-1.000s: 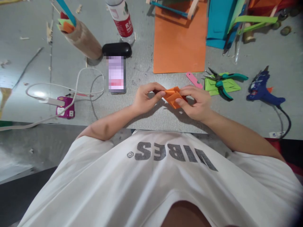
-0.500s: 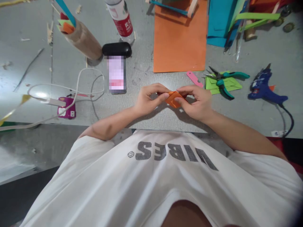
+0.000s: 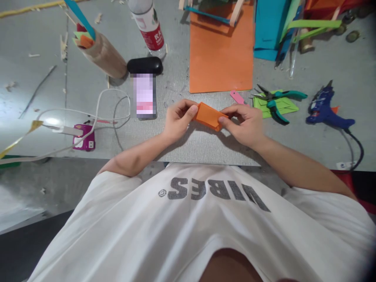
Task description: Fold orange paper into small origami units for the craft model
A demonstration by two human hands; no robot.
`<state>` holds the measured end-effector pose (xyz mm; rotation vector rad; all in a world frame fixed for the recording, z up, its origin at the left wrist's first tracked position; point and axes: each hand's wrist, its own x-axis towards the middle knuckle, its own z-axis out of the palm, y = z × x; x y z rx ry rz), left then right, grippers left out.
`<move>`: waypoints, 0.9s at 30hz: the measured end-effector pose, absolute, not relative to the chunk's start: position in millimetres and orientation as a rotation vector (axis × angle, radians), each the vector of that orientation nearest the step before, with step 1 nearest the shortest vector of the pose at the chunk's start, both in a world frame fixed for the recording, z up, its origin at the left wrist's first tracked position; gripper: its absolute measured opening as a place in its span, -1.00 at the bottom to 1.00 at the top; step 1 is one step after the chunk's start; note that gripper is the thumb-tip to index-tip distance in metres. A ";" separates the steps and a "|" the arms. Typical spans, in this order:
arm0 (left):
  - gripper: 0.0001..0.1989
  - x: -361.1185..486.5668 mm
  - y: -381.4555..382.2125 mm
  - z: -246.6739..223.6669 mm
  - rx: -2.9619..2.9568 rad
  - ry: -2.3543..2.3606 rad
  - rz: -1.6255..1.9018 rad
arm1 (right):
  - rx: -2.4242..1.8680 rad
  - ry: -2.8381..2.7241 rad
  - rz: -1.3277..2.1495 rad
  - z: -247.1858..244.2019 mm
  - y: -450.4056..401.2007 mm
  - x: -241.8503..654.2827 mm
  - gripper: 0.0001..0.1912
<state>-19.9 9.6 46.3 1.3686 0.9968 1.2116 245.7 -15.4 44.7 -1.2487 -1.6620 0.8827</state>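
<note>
1 folded orange paper (image 3: 207, 115) is pinched by the left hand (image 3: 179, 121) and the right hand (image 3: 246, 123) above the table (image 3: 188, 150).

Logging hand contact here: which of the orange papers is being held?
The small folded orange paper, held by the left hand and right hand. The large orange sheet on the table and the orange piece in the brown holder are not held.
</note>
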 end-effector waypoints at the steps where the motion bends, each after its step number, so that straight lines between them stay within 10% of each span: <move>1: -0.31 -20.3 9.7 46.5 1.373 0.982 1.163 | -1.260 -1.655 0.877 43.9 -15.0 245.8 -0.81; 14: -0.23 -18.0 10.3 43.3 1.281 1.120 1.081 | -1.277 -1.472 1.153 44.3 -5.7 241.2 -0.72; 27: -0.57 -23.1 11.7 59.2 1.402 1.274 0.831 | -1.379 -1.454 1.081 42.7 -4.2 245.0 -0.71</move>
